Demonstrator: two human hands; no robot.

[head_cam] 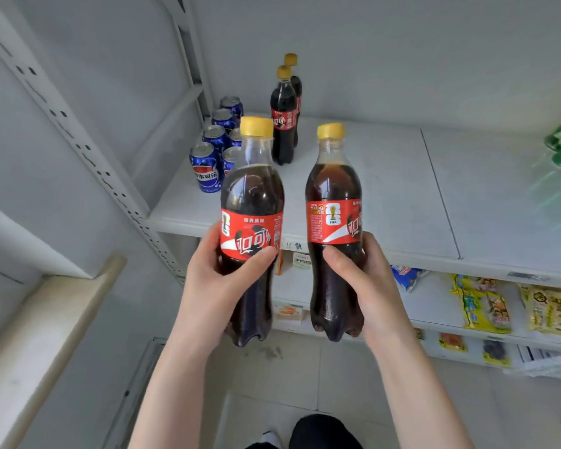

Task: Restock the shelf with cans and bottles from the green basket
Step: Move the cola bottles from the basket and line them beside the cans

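Left hand (208, 280) and right hand (370, 280) each clamp fingers round a yellow-capped plastic cola bottle (251, 228), (334, 228); next, setting both on the white metal shelf (386, 189) beyond the fingertips.

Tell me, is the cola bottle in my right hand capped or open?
Capped. The bottle in the right hand has its yellow cap seated on the neck.

A small shop: white metal shelving (402, 189) stocked with cola cans (205, 168), bottles (283, 124), and snack packets (481, 303) lower right.
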